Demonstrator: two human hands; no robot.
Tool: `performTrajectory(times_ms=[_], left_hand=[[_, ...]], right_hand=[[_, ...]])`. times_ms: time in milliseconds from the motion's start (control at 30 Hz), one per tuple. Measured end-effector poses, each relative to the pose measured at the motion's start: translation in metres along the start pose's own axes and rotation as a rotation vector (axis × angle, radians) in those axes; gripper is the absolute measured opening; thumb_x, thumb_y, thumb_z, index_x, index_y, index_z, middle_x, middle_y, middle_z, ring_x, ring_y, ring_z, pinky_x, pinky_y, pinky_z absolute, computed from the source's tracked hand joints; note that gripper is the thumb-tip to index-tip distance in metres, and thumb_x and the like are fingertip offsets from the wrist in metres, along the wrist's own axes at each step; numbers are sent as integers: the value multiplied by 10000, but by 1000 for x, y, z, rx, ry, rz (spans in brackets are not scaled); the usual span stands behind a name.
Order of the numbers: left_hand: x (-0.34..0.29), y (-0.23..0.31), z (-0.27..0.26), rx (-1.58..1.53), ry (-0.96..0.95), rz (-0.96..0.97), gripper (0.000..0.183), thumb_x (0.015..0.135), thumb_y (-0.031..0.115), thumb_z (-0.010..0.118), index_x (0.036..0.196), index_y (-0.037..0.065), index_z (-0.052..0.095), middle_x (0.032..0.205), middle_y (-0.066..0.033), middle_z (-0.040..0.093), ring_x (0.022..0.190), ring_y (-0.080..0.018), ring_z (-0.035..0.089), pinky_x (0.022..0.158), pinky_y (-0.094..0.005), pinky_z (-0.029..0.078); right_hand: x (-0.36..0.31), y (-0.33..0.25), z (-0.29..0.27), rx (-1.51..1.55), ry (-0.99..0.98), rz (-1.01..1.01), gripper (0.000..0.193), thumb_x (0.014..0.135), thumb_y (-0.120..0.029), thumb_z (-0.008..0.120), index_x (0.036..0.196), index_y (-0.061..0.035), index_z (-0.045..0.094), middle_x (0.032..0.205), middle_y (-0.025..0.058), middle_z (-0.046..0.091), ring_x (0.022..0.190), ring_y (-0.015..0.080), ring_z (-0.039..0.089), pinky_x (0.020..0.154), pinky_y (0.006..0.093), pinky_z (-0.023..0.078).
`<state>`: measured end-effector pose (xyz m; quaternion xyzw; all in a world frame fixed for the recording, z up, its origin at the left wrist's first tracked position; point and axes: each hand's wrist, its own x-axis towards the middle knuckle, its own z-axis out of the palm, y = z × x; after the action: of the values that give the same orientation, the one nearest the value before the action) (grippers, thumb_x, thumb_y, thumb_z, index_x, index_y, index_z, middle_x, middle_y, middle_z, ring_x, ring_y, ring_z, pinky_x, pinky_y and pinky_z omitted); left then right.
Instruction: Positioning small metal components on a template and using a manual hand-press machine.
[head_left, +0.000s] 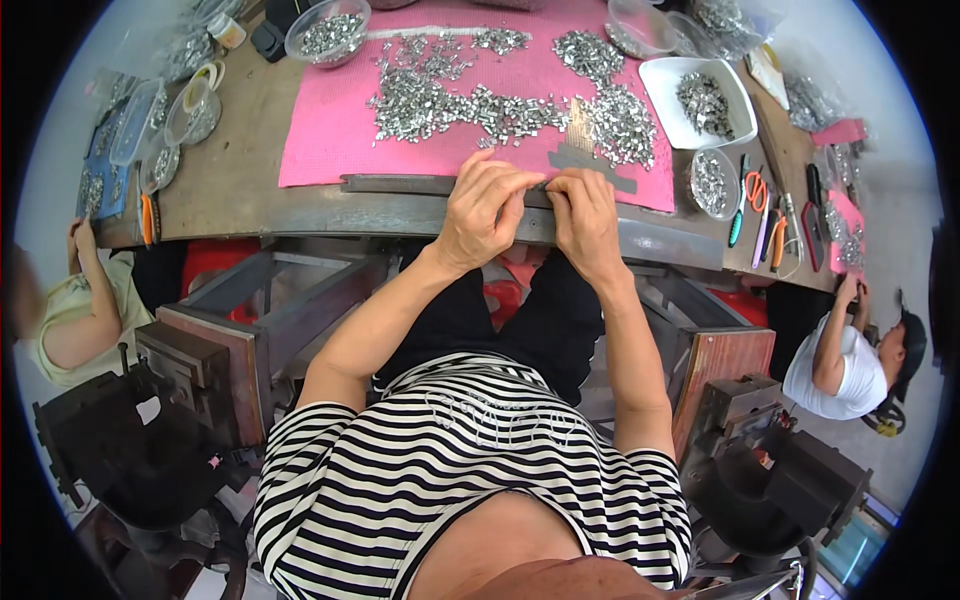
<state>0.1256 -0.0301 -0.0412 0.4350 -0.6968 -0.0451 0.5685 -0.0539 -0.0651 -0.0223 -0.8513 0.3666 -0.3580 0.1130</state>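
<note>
My left hand (485, 212) and my right hand (588, 222) meet close together at the table's front edge. Thumb and fingers of each are pinched, and whatever sits between them is too small to make out. Beneath the fingertips runs a long dark metal bar (395, 184), lying along the near side of a pink mat (325, 125). Loose heaps of small shiny metal pieces (415, 112) cover the mat beyond my hands. Grey strips (600, 170) lie just past my right hand.
To the right stand a white tray (657, 85) of metal pieces, a clear tub (712, 185), scissors with orange handles (757, 190) and pliers (777, 243). Clear bowls (328, 35) stand at the back left. One person sits at each side, left (75, 320) and right (840, 360).
</note>
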Motion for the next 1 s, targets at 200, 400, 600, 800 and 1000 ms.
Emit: performTrajectory(times_ms=[200, 400, 600, 800, 1000], left_hand=[[13, -5, -28, 112, -33, -13, 257, 873, -21, 659, 1109, 73, 696, 1018, -78, 696, 975, -270, 663, 1068, -508, 425], [28, -47, -92, 379, 36, -203, 178, 866, 99, 701, 1042, 116, 719, 1005, -40, 701, 933, -246, 607, 894, -436, 406], [33, -56, -99, 486, -180, -200, 74, 860, 163, 729, 932, 150, 739, 887, 4, 655, 921, -214, 587, 957, -439, 344], [32, -63, -103, 532, -298, -166, 62, 868, 194, 730, 918, 156, 728, 850, -10, 616, 913, -228, 581, 975, -501, 325], [37, -63, -113, 475, -331, -229, 69, 862, 184, 731, 913, 139, 717, 843, -12, 618, 910, -234, 584, 982, -501, 321]], right_hand=[[-3, 11, -27, 123, 119, 131, 130, 887, 47, 644, 987, -27, 682, 1006, 134, 694, 947, 312, 663, 840, 391, 519], [1, 107, -129, -371, 205, 310, 128, 929, -47, 639, 1035, -14, 702, 967, 146, 690, 831, 288, 663, 778, 377, 524], [1, 141, -145, -574, -211, 499, 179, 880, -96, 655, 1023, -4, 710, 952, 174, 695, 888, 356, 678, 804, 418, 517], [-9, 141, -144, -524, -47, 415, 183, 918, -120, 653, 1038, 0, 721, 956, 182, 713, 858, 327, 692, 783, 410, 523], [-9, 123, -142, -493, 117, 427, 179, 942, -109, 637, 1057, 0, 721, 938, 166, 710, 821, 291, 686, 752, 374, 526]])
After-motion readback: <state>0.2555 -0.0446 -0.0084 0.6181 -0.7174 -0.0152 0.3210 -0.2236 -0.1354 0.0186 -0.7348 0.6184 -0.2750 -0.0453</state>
